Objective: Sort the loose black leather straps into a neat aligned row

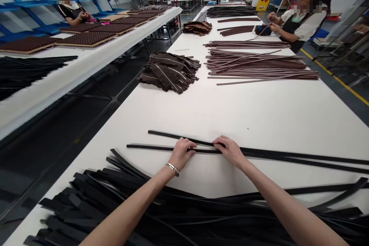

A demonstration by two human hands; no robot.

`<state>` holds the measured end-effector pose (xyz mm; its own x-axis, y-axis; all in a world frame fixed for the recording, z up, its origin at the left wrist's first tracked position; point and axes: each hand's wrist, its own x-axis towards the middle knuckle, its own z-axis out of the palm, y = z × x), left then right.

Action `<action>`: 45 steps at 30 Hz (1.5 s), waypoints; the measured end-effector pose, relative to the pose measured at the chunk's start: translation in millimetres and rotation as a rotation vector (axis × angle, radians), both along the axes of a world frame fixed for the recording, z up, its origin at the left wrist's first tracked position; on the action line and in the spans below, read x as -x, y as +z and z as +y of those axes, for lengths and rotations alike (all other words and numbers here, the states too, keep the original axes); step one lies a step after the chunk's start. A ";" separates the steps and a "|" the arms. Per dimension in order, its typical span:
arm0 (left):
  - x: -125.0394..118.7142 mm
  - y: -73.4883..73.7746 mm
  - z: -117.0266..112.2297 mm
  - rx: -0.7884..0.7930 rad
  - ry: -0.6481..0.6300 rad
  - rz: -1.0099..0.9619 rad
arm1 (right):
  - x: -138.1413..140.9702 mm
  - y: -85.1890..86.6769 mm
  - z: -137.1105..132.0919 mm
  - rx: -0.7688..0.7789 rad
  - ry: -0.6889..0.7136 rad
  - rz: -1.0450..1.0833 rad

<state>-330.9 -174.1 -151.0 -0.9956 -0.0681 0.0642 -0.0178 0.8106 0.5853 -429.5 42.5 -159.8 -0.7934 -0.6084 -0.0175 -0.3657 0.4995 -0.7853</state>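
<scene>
Two long, narrow black strips lie nearly side by side across the white table [184, 111]. The far strip [165, 134] and the near strip [150, 147] draw close together toward the right. My left hand [183, 153], with a metal bracelet at its wrist, has its fingers curled and its thumb at the near strip. My right hand [229, 149] pinches the far strip a little farther right, its fingertips partly hiding it. Close in front of me, under my forearms, lies a big pile of black strips [95, 192].
Beyond my hands lie a heap of short dark brown pieces [167, 71] and a bundle of long brown strips [253, 61]. A co-worker [300, 23] handles a strip at the right edge. Another person [72, 11] sits behind the left table [95, 59], which bears brown panels [89, 38].
</scene>
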 end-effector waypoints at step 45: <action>8.6 -4.3 29.6 0.082 0.044 0.157 | -13.6 0.8 11.4 -0.004 0.183 0.043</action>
